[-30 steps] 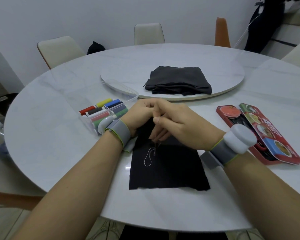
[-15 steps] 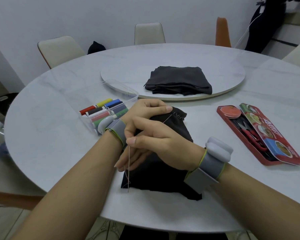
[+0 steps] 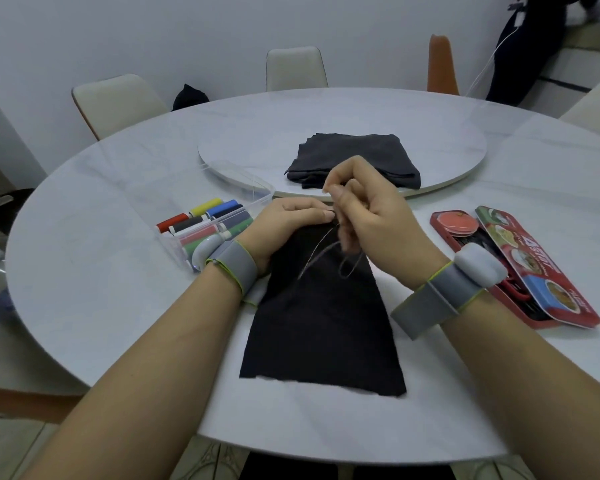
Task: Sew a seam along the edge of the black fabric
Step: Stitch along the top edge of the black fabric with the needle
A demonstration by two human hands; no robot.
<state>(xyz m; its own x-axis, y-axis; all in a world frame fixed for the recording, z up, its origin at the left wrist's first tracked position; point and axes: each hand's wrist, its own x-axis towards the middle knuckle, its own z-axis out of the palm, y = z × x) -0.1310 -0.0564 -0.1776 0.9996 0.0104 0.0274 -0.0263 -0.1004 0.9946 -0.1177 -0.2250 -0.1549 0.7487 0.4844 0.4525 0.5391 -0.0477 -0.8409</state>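
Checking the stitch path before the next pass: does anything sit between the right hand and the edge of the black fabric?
Nothing visible does. Only the thread runs from the grip of the right hand down to the black fabric; the left hand pinches that edge beside it; spool box and red tin lie off to the sides.

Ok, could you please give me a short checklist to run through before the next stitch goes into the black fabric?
1. Left hand pinches the far edge of the black fabric: ok.
2. Right hand has the thread: ok, its curled fingers are raised and the thread runs up to them.
3. Needle in sight: cannot tell, too small to make out.
4. Thread pulled snug: not ok, it lies in slack loops over the fabric.
5. Near part of the fabric flat on the table: ok.
6. Thread clear of the spool box: ok.
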